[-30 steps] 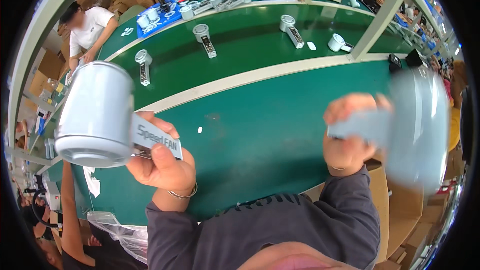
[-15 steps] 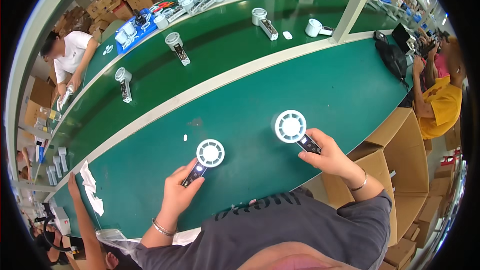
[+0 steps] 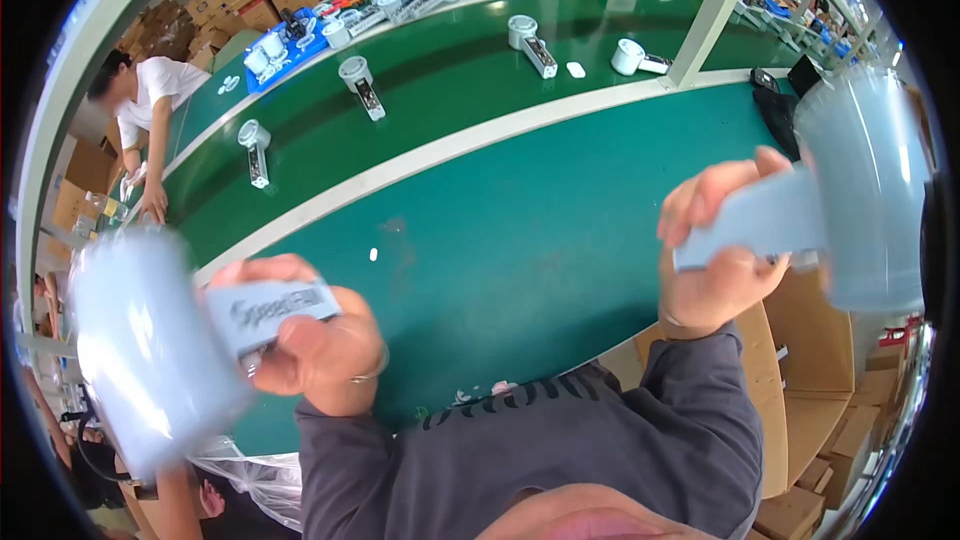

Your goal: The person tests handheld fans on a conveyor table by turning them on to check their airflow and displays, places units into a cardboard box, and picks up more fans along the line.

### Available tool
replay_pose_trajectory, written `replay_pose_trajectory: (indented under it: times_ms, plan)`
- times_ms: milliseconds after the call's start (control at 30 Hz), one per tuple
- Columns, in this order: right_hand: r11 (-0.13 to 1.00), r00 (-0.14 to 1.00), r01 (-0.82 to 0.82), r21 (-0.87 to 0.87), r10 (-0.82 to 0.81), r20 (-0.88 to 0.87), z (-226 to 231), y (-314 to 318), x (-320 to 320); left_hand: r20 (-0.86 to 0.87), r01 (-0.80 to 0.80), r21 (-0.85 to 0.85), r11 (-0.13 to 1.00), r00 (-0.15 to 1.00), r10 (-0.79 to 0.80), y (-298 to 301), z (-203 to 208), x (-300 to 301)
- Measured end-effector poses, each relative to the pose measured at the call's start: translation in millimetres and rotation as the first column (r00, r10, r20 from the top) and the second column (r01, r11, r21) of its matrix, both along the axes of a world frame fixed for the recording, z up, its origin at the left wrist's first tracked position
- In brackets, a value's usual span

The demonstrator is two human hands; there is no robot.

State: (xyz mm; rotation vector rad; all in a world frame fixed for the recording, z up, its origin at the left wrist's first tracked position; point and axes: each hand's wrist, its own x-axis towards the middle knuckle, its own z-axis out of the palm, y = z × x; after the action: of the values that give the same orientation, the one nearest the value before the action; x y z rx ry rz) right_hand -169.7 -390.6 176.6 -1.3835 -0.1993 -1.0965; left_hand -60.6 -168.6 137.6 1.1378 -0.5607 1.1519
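Observation:
My left hand (image 3: 328,350) is closed round the handle of a light blue handheld fan (image 3: 155,350), whose round head points out to the left. Dark lettering shows on that handle. On the other side, my right hand (image 3: 715,285) grips a second light blue handheld fan (image 3: 872,195) by its handle, its head out to the right. Both fans are lifted close to the camera and somewhat blurred by motion. Their smooth outer casings are seen, while the grilles are turned away. A small white piece (image 3: 374,254) lies on the green table (image 3: 520,270) between my hands.
Beyond a pale rail (image 3: 440,148), several handheld fans with exposed boards rest on the green conveyor belt (image 3: 440,80). Blue trays (image 3: 290,62) of parts stand behind it. A co-worker (image 3: 160,90) leans in at far left. An open cardboard box (image 3: 815,350) stands at right, below a white post (image 3: 715,15).
Both fans have come up from over the table toward the camera and spread apart, left and right. They have turned from grille and circuit-board side to casing side. The co-worker's arm has shifted.

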Motion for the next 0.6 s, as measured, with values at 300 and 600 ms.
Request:
replay_pose_trajectory:
  times_ms: [300, 600]
  plan:
    - [0.879, 0.936, 0.219, -0.423, -0.066, 0.346, -17.6, -41.9, -8.8, 0.326, -0.038, 0.254, 0.967, 0.944, -0.049, -16.4, -12.3, -2.5]
    - [0.909, 0.907, 0.379, -0.17, -0.402, -0.126, -24.6, -78.3, -72.3, -0.01, 0.431, 0.25, 0.867, 0.896, -0.443, -81.3, -39.2, -14.6]
